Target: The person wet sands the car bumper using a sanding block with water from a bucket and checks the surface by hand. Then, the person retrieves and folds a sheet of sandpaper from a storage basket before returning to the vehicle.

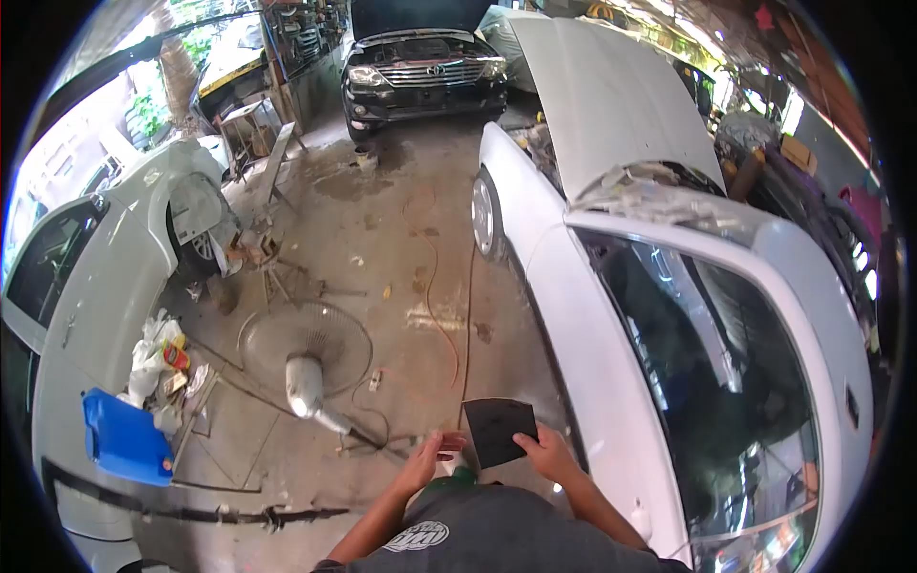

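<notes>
My right hand (550,453) pinches a square black sheet of sandpaper (499,433) at its right edge, thumb on top. The sheet is held up in front of my body and curls a little. My left hand (436,459) is just left of the sheet, fingers stretched toward it, with a narrow gap between them. Below its fingers, close to my shirt, is a small white and green thing (461,473) that I cannot make out.
A white car (592,325) with a raised hood stands close on my right. At left are a pale car (115,277), a blue jug (127,436) and a pedestal fan (306,363). An orange hose (440,286) crosses the floor toward a dark car (425,81).
</notes>
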The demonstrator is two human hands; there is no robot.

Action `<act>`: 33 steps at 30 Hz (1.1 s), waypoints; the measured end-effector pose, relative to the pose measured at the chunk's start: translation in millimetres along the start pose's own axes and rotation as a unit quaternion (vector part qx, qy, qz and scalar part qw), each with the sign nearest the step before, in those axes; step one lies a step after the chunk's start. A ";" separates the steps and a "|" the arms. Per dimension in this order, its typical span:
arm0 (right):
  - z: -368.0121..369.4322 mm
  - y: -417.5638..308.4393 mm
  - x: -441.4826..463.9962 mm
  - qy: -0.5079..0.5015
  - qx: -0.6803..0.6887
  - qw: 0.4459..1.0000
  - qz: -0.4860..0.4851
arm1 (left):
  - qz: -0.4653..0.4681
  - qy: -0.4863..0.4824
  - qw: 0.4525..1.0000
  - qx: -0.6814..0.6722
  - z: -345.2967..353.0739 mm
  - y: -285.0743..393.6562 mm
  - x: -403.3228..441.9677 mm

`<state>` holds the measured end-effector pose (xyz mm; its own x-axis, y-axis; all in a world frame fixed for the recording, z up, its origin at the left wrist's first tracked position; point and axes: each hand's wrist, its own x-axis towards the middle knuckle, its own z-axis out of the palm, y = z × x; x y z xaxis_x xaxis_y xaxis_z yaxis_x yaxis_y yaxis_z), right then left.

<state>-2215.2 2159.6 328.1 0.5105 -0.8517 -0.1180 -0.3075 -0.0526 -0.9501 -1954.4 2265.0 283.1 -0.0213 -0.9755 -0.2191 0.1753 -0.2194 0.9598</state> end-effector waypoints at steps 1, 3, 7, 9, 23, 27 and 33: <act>-13.1 -4.1 26.5 0.005 -0.011 1.000 0.013 | 0.006 -0.004 1.000 0.002 -5.3 12.7 34.8; -32.1 5.3 81.0 0.026 0.028 0.999 -0.015 | -0.003 -0.043 0.999 0.014 -18.9 40.8 101.4; -62.2 -25.7 168.2 0.067 0.092 0.992 0.061 | 0.007 -0.123 0.992 0.036 -33.5 100.8 220.1; -72.1 -6.9 215.4 0.094 0.162 0.981 0.058 | 0.014 -0.143 0.989 0.012 -39.8 124.1 280.2; -137.3 -83.4 730.4 -0.185 -0.013 0.983 0.007 | -0.024 0.086 0.994 0.068 -210.4 223.5 605.4; -91.1 -141.6 853.4 -0.350 -0.094 0.931 -0.037 | -0.060 0.236 0.969 -0.040 -286.9 206.5 638.0; 8.0 -152.1 1029.4 -0.402 -0.094 0.904 -0.112 | -0.027 0.315 0.945 -0.088 -426.9 223.1 714.0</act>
<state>-1636.4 1295.1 348.7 0.9724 -0.1574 -0.1721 -0.2160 -0.3297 -0.9190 -1510.3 1527.3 265.9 0.5456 -0.7466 -0.3806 0.3519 -0.2081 0.9126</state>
